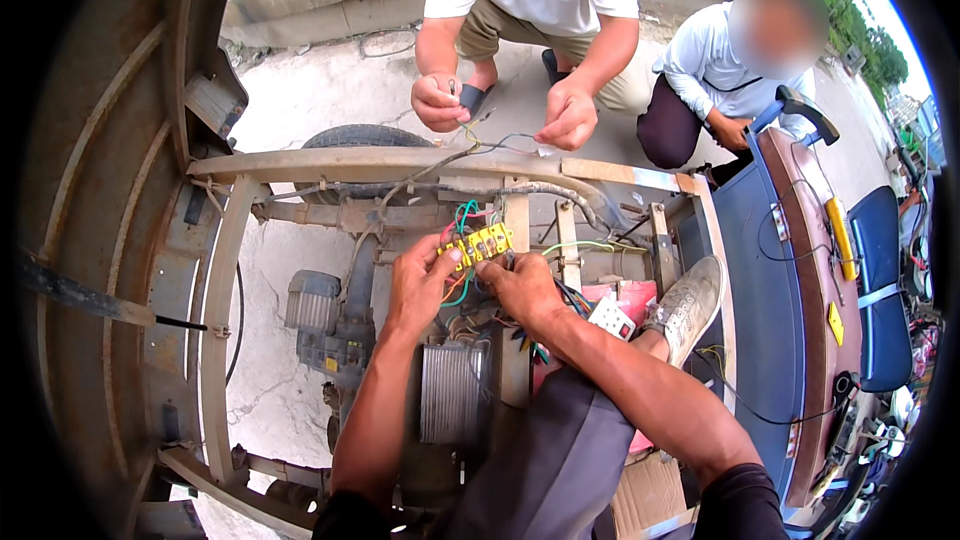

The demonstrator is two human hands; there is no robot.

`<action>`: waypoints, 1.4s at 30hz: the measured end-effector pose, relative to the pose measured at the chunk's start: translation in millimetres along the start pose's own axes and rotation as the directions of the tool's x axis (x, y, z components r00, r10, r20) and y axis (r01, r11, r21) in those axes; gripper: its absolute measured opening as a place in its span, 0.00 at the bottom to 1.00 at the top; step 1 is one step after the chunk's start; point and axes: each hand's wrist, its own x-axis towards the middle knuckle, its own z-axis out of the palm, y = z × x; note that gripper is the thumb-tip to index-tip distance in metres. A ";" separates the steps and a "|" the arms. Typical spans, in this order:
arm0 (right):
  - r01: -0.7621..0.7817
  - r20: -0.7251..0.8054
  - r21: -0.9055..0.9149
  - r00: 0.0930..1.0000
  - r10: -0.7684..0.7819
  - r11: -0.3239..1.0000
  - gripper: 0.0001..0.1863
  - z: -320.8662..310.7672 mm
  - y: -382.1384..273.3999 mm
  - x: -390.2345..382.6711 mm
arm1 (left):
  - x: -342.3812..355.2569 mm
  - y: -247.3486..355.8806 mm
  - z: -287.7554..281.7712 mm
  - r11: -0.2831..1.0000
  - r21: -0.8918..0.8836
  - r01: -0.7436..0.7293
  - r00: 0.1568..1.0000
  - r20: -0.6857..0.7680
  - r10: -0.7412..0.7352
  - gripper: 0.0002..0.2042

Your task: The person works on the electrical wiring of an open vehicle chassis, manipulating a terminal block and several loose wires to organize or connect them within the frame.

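A yellow terminal block (491, 239) with coloured wires on both its long sides is held up over the open metal frame. My left hand (418, 278) grips its left end, the thumb on its face. Against the block's lower right edge, the fingers of my right hand (524, 287) are pinched together; what lies between them is hidden. Green wires (466, 211) rise from the top side, with red ones beside them. An orange and a green wire come out below. A pale green wire (578, 244) runs off to the right of my right hand.
Below are a finned metal box (455, 392), a grey motor (315, 302) and a white socket strip (611, 318). Across the frame rail (350, 162), a crouching person's hands hold thin wires (505, 146); another person squats nearby. A hammer (808, 114) rests on the blue panel's end at right.
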 end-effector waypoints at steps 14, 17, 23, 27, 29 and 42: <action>0.213 -0.100 -0.388 0.958 -0.271 0.897 0.18 -2.3 -24.8 -19.4 | 0.6 3.2 -3.1 0.997 -0.037 0.074 0.997 0.031 -0.073 0.13; 0.247 -0.097 -0.438 0.943 -0.318 0.864 0.18 -3.4 -18.2 -14.6 | -1.1 2.0 -0.6 0.998 -0.046 0.041 0.999 0.002 -0.041 0.13; 0.128 -0.009 -0.075 0.992 -0.129 0.989 0.16 -6.7 -12.6 -5.9 | 4.2 -5.5 -1.4 0.996 -0.072 -0.057 0.998 0.017 0.058 0.15; 0.119 0.054 0.007 0.991 -0.119 0.993 0.16 -5.2 -15.0 -10.7 | 1.8 -0.5 -3.8 0.997 -0.072 0.032 0.999 0.014 -0.031 0.14; 0.198 0.042 -0.103 0.980 -0.195 0.975 0.16 -6.9 -19.5 -12.1 | 1.7 3.2 -6.3 0.993 -0.007 0.115 0.993 0.007 -0.115 0.13; 0.263 -0.073 -0.512 0.935 -0.346 0.818 0.16 -5.3 -28.5 -21.9 | 4.6 1.9 -8.3 0.969 -0.134 0.208 0.978 0.046 -0.204 0.11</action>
